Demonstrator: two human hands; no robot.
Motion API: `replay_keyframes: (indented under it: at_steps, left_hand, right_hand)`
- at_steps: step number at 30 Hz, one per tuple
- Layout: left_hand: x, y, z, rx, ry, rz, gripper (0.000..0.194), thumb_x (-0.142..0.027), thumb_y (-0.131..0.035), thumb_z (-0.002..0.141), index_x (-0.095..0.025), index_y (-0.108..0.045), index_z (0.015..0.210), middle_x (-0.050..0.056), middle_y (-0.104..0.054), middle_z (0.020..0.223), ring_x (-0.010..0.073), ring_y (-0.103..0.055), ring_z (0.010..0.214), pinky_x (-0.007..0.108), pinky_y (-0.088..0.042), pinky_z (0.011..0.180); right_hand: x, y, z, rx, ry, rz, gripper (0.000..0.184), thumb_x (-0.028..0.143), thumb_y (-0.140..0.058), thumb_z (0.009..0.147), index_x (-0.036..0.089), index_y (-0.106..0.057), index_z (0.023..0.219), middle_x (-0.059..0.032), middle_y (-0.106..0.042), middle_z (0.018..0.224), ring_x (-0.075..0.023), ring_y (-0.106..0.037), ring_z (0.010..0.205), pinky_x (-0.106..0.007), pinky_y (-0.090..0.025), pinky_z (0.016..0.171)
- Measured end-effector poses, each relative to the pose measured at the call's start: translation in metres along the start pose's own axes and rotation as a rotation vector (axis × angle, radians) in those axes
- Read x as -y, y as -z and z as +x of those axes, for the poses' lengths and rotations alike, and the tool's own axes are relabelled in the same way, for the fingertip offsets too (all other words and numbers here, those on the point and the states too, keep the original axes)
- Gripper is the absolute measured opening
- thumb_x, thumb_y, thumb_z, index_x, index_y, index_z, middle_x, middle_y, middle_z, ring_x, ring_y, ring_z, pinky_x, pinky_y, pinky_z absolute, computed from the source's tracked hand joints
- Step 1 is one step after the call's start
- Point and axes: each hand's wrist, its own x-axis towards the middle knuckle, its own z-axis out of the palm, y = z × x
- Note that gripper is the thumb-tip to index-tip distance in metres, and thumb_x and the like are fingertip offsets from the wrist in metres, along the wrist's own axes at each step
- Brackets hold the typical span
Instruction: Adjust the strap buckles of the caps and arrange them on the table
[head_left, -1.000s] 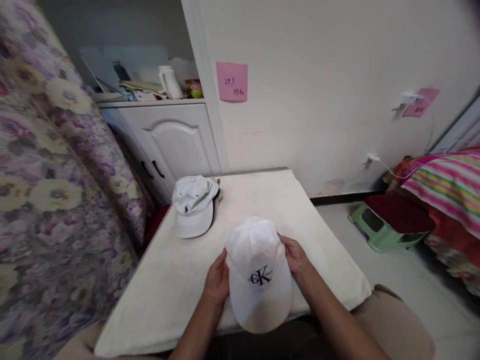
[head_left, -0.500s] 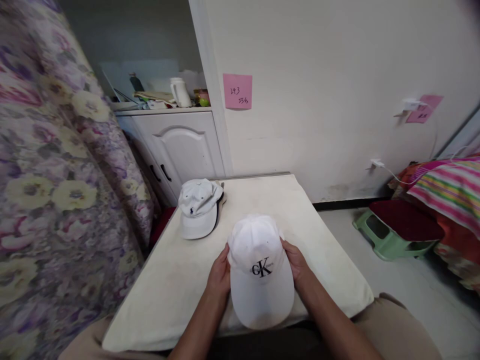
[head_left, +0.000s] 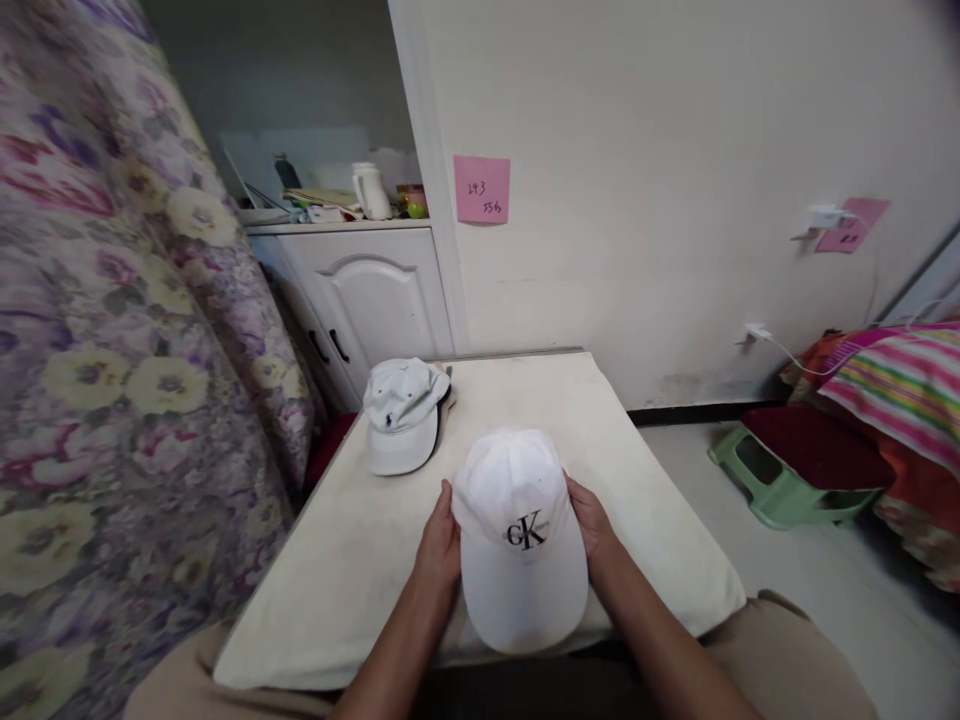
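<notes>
A white baseball cap (head_left: 517, 570) with a black "CK" logo sits near the front of the cloth-covered table (head_left: 337, 600), its brim pointing toward me. At its left side, my left hand (head_left: 441, 540) grips the edge, thumb up along the crown and the other fingers hidden under it. On the opposite side, my right hand (head_left: 589, 518) holds the cap's edge, with its fingertips partly behind the crown. Farther back on the left lies a pale grey cap (head_left: 403, 415) with a small dark emblem, resting on at least one darker cap that shows at its right edge.
A floral curtain (head_left: 165, 400) hangs along the left. Behind the table are a white cabinet (head_left: 375, 290) with a white jug (head_left: 371, 192) on top and a wall with a pink note (head_left: 481, 190). To the right stands a green stool (head_left: 787, 490) beside a bed with striped cloth (head_left: 900, 375).
The view has shifted slightly. Both hands stay at the sides of the white cap, which has barely moved; the left thumb sits a little higher and more apart from the crown.
</notes>
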Motion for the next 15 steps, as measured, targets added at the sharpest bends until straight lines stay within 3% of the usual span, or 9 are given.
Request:
replay_keyframes:
  at_steps: [4,7,15]
  left_hand:
    - [0.004,-0.001,-0.003,0.056,0.026,0.019,0.065,-0.060,-0.038,0.096,-0.016,-0.051,0.141,0.013,-0.074,0.115,0.0319,-0.066,0.113,0.046,-0.045,0.105]
    - [0.007,-0.001,-0.005,0.089,-0.029,0.042,0.063,-0.057,-0.042,0.096,-0.015,-0.052,0.141,0.012,-0.074,0.117,0.0313,-0.064,0.117,0.045,-0.043,0.108]
    - [-0.006,-0.009,-0.011,-0.020,-0.179,-0.002,0.059,-0.055,-0.045,0.095,-0.018,-0.055,0.140,0.008,-0.074,0.117,0.0318,-0.062,0.119,0.043,-0.045,0.106]
  right_hand:
    - [-0.001,0.002,0.001,0.006,-0.026,0.027,0.035,0.043,-0.063,0.085,0.015,-0.071,0.105,-0.0082,-0.078,0.089,-0.0298,-0.072,0.097,-0.050,-0.053,0.092]
    - [-0.002,0.003,0.002,0.018,-0.051,0.023,0.039,0.046,-0.060,0.087,0.016,-0.070,0.108,-0.0088,-0.078,0.093,-0.0303,-0.071,0.100,-0.051,-0.052,0.094]
    - [-0.005,-0.009,-0.005,0.130,-0.092,-0.020,0.049,0.054,-0.063,0.085,0.012,-0.068,0.109,-0.0136,-0.076,0.104,-0.0301,-0.069,0.106,-0.049,-0.048,0.100]
